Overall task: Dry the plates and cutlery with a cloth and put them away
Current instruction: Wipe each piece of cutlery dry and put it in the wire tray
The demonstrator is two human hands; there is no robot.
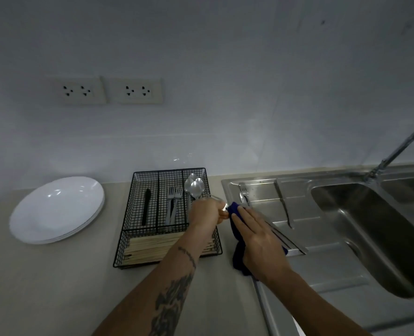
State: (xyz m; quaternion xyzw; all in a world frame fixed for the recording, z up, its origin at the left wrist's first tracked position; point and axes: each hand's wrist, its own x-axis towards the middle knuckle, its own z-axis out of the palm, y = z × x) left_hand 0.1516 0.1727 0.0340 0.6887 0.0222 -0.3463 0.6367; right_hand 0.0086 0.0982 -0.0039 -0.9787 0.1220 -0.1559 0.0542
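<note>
My left hand [206, 213] grips one end of a metal cutlery piece [222, 206] over the right edge of the black wire cutlery tray [128, 229]. Hand and cloth hide what kind of piece it is. My right hand [256, 238] holds a dark blue cloth [240, 259] wrapped round its other end, fingers laid fairly straight over the cloth. The tray holds spoons [193, 186], forks [174, 202], a dark knife [145, 207] and chopsticks [152, 248]. On the steel drainboard [322, 238] lie a fork [243, 189] and a knife [283, 207]. A stack of white plates [55, 209] sits at the left.
A deep sink basin [375, 229] with a tap [395, 151] lies to the right of the drainboard. Wall sockets [109, 90] sit above the beige counter [55, 287]. Another long metal item [290, 243] lies under my right hand on the drainboard.
</note>
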